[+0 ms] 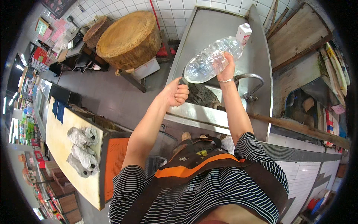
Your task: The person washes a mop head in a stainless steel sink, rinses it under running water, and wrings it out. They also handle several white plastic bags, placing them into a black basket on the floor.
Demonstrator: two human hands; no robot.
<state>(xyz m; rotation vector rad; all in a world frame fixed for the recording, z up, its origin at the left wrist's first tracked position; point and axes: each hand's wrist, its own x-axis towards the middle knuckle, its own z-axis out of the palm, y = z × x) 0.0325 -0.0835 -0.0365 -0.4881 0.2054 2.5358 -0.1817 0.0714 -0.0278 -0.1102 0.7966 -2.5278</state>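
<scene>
My right hand (pixel 227 67) grips the side of a large clear plastic bottle (pixel 208 61), which lies tilted above the stainless-steel sink (pixel 218 22). Its lower left end comes close to my left hand (pixel 178 93). That hand is curled into a fist, thumb up, with a small dark grey piece (pixel 183 81) at the thumb; what it is cannot be told. Below the bottle a dark mop head (pixel 200 95) sits in the basin, its wooden handle (pixel 302 128) running off to the right. The curved metal tap (pixel 256 79) is just right of my right wrist.
A white carton (pixel 243 35) with a cap stands behind the bottle. Round wooden chopping blocks (pixel 128 36) rest on a stand at the upper left. Rolls of plastic bags (pixel 84 151) lie on a pale counter (pixel 58 134) to the left. A wooden board (pixel 299 36) leans at the right.
</scene>
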